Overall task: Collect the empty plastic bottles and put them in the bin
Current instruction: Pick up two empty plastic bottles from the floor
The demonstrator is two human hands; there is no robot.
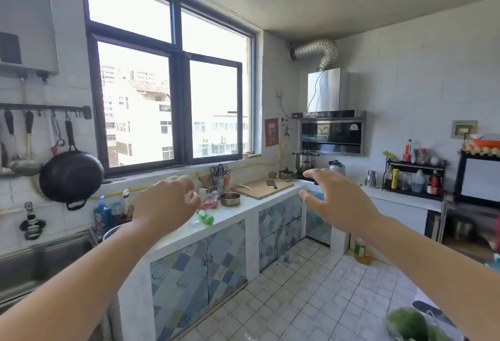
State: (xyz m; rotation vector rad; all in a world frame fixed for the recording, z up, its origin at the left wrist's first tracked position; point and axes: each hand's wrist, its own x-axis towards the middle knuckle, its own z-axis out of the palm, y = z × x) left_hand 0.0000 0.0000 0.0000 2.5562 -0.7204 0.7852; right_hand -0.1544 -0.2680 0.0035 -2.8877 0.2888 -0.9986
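Observation:
A clear plastic bottle with a green label (205, 217) lies on its side on the white counter (232, 213), just below and to the right of my left hand (165, 200). That hand hovers above the counter with fingers loosely curled and nothing in it. My right hand (338, 200) is stretched forward in the air, fingers spread, empty. A small crushed clear bottle with a blue cap (287, 258) lies on the tiled floor by the cabinets. A yellowish bottle (361, 251) stands on the floor further right. No bin is in view.
On the counter sit a metal bowl (230, 199), a red bag (209, 201), and a wooden cutting board (263, 188) with a cleaver. A steel sink (40, 259) is at left, a black wok (71, 175) hangs above. A bottle rack (414, 178) stands at right.

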